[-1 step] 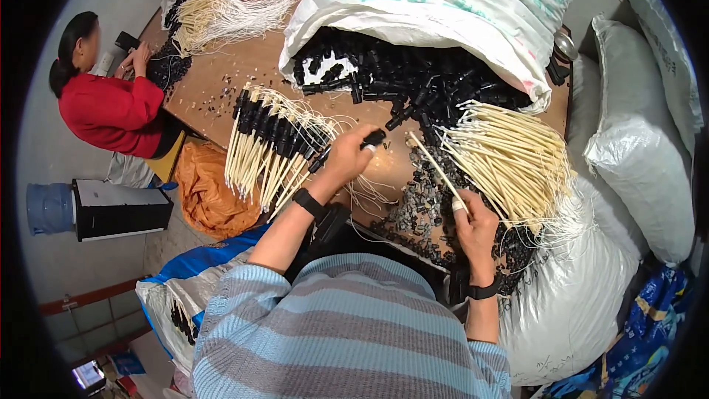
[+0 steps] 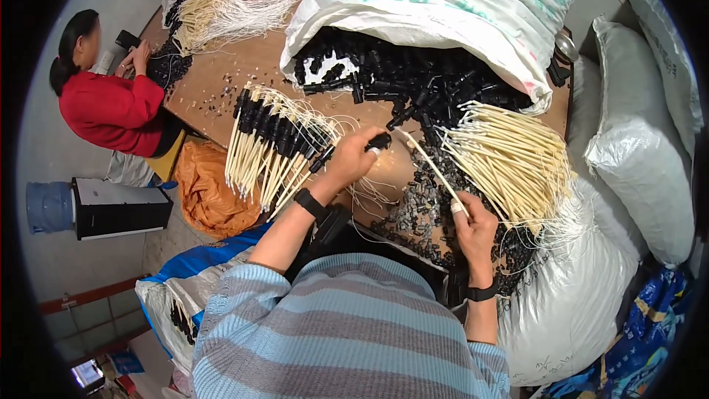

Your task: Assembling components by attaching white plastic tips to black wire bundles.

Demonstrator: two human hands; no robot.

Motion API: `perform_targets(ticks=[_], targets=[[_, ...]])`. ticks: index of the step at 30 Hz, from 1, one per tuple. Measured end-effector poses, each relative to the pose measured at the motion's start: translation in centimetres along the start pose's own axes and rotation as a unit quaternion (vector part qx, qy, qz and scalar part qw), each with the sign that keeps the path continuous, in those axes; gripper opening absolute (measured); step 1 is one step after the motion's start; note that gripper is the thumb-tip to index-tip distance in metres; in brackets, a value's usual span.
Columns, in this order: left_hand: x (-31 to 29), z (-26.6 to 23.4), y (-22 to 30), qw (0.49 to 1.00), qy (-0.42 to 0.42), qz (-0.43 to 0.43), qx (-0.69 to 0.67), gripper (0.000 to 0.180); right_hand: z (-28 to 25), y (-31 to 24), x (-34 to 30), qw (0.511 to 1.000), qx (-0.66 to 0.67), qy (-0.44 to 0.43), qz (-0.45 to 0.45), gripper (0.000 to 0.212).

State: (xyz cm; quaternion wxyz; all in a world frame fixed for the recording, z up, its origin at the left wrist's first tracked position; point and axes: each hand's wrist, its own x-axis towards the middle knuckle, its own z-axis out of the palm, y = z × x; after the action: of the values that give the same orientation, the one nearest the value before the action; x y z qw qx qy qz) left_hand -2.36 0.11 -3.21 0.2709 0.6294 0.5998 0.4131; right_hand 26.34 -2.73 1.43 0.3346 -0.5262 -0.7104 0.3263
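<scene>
My left hand [image 2: 353,157] is closed around a black plastic sleeve [image 2: 380,140], one end of which sticks out past the fingers. A long cream-coloured rod [image 2: 432,165] is pinched in my right hand [image 2: 476,227], tilted up to the left. Its far tip comes close to the black sleeve; whether they touch I cannot tell. Left of my left hand lies a row of cream rods with black sleeves [image 2: 269,137] and thin white cords. A thick bundle of cream rods [image 2: 509,166] is above my right hand. Small black and clear pieces [image 2: 422,210] lie scattered between my hands.
A big white sack [image 2: 443,0] spills black sleeves [image 2: 421,92] onto the brown table [image 2: 221,85]. Full sacks [image 2: 635,133] line the right side. A person in red [image 2: 111,111] sits at the far left, near an orange bag [image 2: 214,192] and a water dispenser [image 2: 122,207].
The rod in my right hand has shifted up and left, its tip nearer the black sleeve. My left hand has moved slightly to the right.
</scene>
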Motion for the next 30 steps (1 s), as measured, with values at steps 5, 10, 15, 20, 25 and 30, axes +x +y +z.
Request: perform_targets(ticks=[5,10,15,20,25,30], targets=[[0.1,0.3,0.9,0.994,-0.019,0.077,-0.080,0.035,-0.1,-0.5,-0.5,0.998,0.058,-0.021,0.012,0.020],[0.4,-0.8,1.6,0.991,-0.090,0.066,-0.080,0.035,-0.6,-0.6,-1.0,0.998,0.065,-0.018,0.003,0.017],[0.2,-0.8,1.6,0.989,-0.114,0.033,-0.092,0.036,-0.5,-0.9,-1.1,0.997,0.071,-0.018,0.026,0.017],[-0.1,-0.8,3.0,0.988,-0.082,0.014,-0.132,0.038,-0.8,-0.5,-1.6,0.997,0.068,-0.020,0.022,0.019],[0.2,-0.5,1.6,0.941,-0.124,0.310,0.062,0.040,-0.8,-1.5,-1.2,0.995,0.029,-0.088,-0.022,0.017],[-3.0,2.7,9.1,0.896,-0.274,0.303,0.177,0.022,3.0,-2.0,-0.6,0.981,-0.185,-0.031,-0.054,0.013]])
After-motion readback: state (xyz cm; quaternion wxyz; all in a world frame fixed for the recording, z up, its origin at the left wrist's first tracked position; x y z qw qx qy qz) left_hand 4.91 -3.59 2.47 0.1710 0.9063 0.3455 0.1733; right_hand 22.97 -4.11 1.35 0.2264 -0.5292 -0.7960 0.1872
